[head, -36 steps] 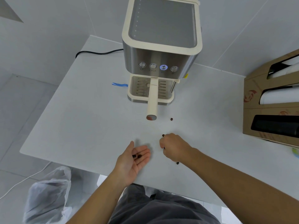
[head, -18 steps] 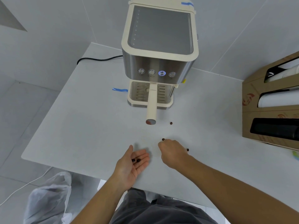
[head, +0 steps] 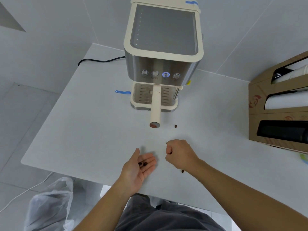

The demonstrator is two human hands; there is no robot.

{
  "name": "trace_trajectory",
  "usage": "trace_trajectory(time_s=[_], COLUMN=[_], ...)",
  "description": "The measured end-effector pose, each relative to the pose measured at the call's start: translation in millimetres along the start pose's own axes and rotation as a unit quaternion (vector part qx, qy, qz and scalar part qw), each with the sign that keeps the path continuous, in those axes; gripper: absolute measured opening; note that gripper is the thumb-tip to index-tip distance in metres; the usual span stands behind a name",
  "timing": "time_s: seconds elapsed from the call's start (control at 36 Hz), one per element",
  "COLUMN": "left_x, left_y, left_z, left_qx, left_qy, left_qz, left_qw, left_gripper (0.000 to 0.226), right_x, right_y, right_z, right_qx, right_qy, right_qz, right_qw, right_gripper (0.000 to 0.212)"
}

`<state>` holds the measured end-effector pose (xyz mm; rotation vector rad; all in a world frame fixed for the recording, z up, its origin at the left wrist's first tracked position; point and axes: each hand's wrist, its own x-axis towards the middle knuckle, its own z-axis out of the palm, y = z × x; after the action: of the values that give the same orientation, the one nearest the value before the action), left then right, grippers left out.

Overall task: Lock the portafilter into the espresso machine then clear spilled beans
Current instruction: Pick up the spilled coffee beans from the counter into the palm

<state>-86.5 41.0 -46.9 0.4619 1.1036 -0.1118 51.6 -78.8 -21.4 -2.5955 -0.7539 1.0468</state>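
I see my left hand (head: 140, 166) lying palm up just above the near edge of the white table (head: 86, 124). It is spread flat, the fingers are only a little curved, and two dark collected beans (head: 142, 163) rest on the fingers near the palm. The hand does not grip them; they simply lie there.

My right hand (head: 180, 155) is beside it, to the right, and it is curled into a loose fist with the knuckles up. The fingertips point down and to the left, close to the table surface. I cannot tell if a bean is pinched between the fingertips, because they hide what is under them. One bean (head: 167, 142) shows at the top edge of this hand, just next to the knuckle of the forefinger. Another bean (head: 182, 171) lies on the table right beside the wrist, on the near side. A third loose bean (head: 175, 126) lies farther away, to the right of the end of the portafilter handle.

The portafilter (head: 155, 108) sits in the espresso machine (head: 164, 52), and its cream handle points straight toward me over the drip tray (head: 168, 99). One of the four round buttons on the front of the machine glows blue.
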Motion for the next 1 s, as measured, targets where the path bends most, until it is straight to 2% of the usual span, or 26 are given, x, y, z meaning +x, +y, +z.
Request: trace_trajectory(time_s=[0.08, 0.44, 0.69, 0.83, 1.0], left_x=[1, 0, 3, 4, 4], left_y=[-2, -9, -13, -14, -15], left_z=[5, 34, 45, 48, 45], left_qx=[0.004, 0.043, 0.040, 0.046, 0.047], left_qy=[-0.003, -0.045, -0.051, -0.055, -0.030], left_qz=[-0.004, 0.002, -0.017, -0.028, -0.043], left_qw=[1.000, 0.998, 0.998, 0.997, 0.998], left_gripper=[0.054, 0.061, 0.056, 0.061, 0.059], right_x=[-10, -38, -51, -51, -49], right_y=[-3, -21, -14, 1, 33], right_z=[-2, 2, -7, -11, -17], right_qx=[0.051, 0.103, 0.182, 0.164, 0.114], right_qy=[0.010, 0.002, -0.019, 0.019, 0.068], right_qz=[-0.006, -0.017, -0.047, -0.027, 0.015], right_qw=[0.999, 0.995, 0.982, 0.986, 0.991], right_gripper=[0.010, 0.015, 0.046, 0.037, 0.037])
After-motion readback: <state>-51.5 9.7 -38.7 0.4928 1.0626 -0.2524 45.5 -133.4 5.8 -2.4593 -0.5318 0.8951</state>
